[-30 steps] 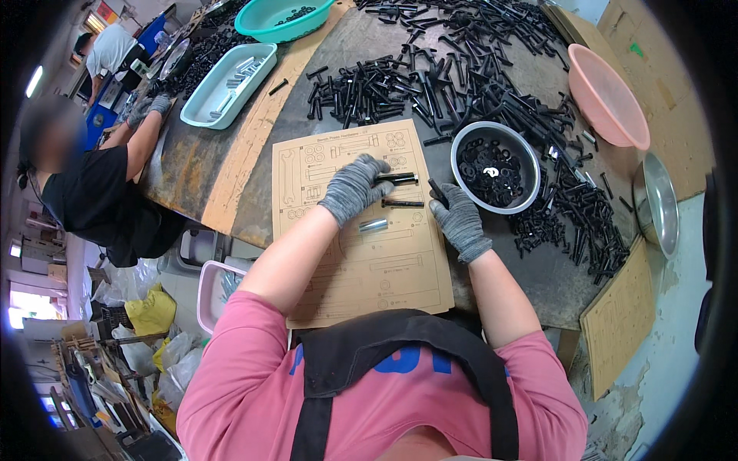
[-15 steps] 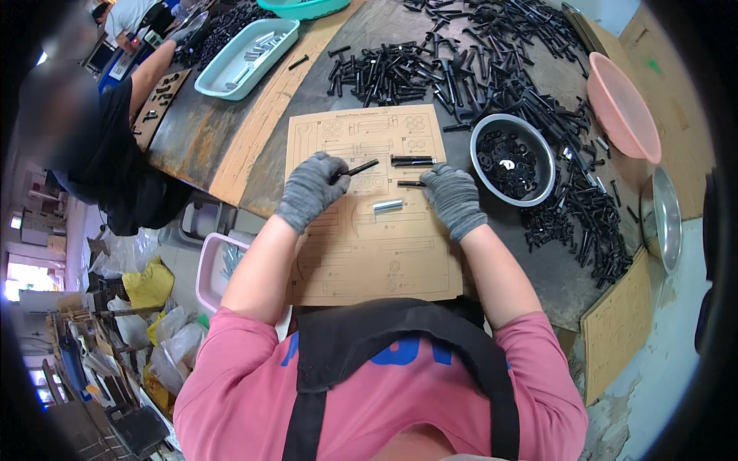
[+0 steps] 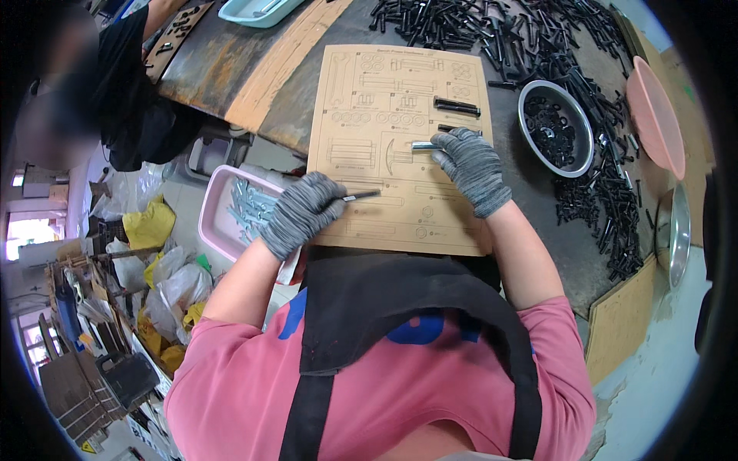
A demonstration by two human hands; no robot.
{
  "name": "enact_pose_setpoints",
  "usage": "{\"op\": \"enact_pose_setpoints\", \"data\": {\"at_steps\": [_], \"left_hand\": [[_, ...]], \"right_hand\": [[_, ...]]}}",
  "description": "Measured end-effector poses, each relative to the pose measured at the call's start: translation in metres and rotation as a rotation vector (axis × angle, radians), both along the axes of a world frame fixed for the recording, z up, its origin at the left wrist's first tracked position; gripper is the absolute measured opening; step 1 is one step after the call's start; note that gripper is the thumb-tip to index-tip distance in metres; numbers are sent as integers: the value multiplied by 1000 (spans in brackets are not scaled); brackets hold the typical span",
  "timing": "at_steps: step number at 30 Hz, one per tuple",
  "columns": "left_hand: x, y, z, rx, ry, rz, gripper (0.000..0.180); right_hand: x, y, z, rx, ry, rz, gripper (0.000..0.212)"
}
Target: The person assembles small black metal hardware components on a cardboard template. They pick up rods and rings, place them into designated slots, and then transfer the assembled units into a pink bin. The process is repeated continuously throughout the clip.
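Observation:
My left hand, in a grey knit glove, is closed around a slim black bolt over the lower left of a printed cardboard sheet. In its matching glove, my right hand pinches the right end of a short silver metal tube at the sheet's right side. Just above those fingers lies a black bolt, partly hidden by the glove. Farther up the sheet, black bolts lie side by side. Line drawings of hardware cover the sheet.
A steel bowl of black washers or nuts stands right of the sheet. Black bolts are heaped behind it. A pink basin leans at far right. Lower left is a pink tub of silver parts. Another person works at upper left.
My right hand has let go of a black bolt, which lies on the sheet, and now grips the silver tube. My left hand has drawn its bolt nearer. The view has shifted.

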State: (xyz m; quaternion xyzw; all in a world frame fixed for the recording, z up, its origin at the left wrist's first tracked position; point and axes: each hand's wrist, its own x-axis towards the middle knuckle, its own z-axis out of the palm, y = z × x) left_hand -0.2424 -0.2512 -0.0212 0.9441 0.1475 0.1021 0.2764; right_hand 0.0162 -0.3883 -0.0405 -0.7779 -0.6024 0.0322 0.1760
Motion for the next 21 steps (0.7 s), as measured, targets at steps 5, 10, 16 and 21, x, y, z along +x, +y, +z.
{"op": "enact_pose_setpoints", "data": {"at_steps": [5, 10, 16, 21], "left_hand": [[-8, -30, -20, -2, 102, -128, 22], [-6, -38, -27, 43, 55, -95, 22], [-1, -36, -22, 29, 98, -124, 25], [-21, -23, -13, -38, -33, 121, 33]], "right_hand": [[-13, -10, 2, 148, 142, 2, 24], [-11, -24, 1, 134, 157, -25, 22], [-11, -35, -1, 154, 190, -37, 19], [-6, -38, -3, 179, 170, -36, 17]]}}
